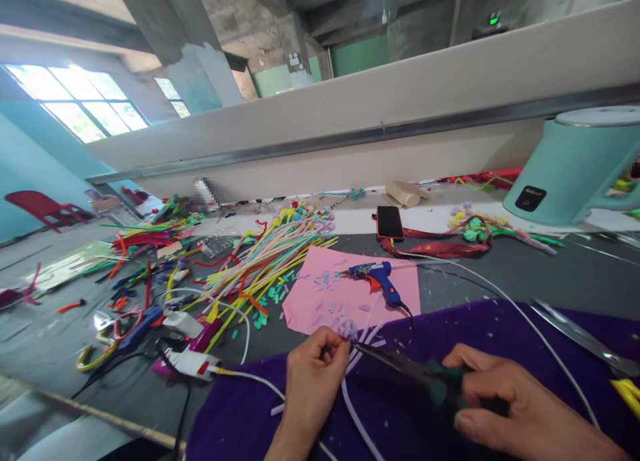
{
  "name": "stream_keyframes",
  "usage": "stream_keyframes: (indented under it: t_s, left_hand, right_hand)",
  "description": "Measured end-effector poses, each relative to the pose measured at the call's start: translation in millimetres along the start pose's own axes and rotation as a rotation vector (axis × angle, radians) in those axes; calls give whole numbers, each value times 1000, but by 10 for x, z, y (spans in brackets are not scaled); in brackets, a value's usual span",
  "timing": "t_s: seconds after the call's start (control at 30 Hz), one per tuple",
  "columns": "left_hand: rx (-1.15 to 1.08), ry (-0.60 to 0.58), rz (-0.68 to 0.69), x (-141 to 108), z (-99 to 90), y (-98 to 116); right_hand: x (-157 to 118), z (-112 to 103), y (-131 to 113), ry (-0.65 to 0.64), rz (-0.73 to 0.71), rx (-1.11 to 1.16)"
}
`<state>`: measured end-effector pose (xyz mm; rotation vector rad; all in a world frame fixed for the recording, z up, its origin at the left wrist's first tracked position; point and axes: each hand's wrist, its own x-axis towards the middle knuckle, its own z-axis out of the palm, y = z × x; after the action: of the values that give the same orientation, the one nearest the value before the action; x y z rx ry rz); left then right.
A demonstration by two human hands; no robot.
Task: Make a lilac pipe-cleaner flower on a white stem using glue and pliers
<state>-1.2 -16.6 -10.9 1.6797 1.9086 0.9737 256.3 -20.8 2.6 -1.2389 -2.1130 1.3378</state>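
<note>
My left hand (317, 367) pinches a small lilac flower (347, 327) made of fuzzy stems, thumb and fingertips pressed together at its base. Pale lilac fuzzy stems (357, 414) hang beneath it over the purple cloth (240, 414). In my right hand (520, 401) are dark long-nose pliers (395, 362) with green handles, blurred in part, their tip close to the flower's base. Whether the jaws touch it I cannot tell. Just beyond lies a blue glue gun (377, 274) on a pink sheet (305, 301) scattered with small lilac and green snippets.
Bundled fuzzy stems (270, 254) and a power strip (187, 364) with plugs and cords lie left. A phone (389, 222) and a red strap stand behind the pink sheet. Large scissors (585, 334) rest at right, below a teal kettle (555, 167). A white cable (530, 321) crosses the cloth.
</note>
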Motion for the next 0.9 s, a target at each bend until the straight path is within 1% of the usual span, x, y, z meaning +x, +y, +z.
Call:
stream_keyframes:
  t_s: [0.1,0.27,0.5,0.63,0.9]
  left_hand:
    - [62,26,26,-9,30,-14]
    - [189,99,147,-59,84,-34]
    - [285,193,291,-85,112,-52]
    - [315,217,361,-94,120,-63]
    - [362,234,445,-92,123,-81]
  right_hand:
    - [-1,46,-12,1,17,-54]
    - [-8,95,8,46,44,-155]
    - [-17,101,7,48,49,-174]
    - [-2,100,11,57,55,-184]
    - [1,103,6,60,48,-142]
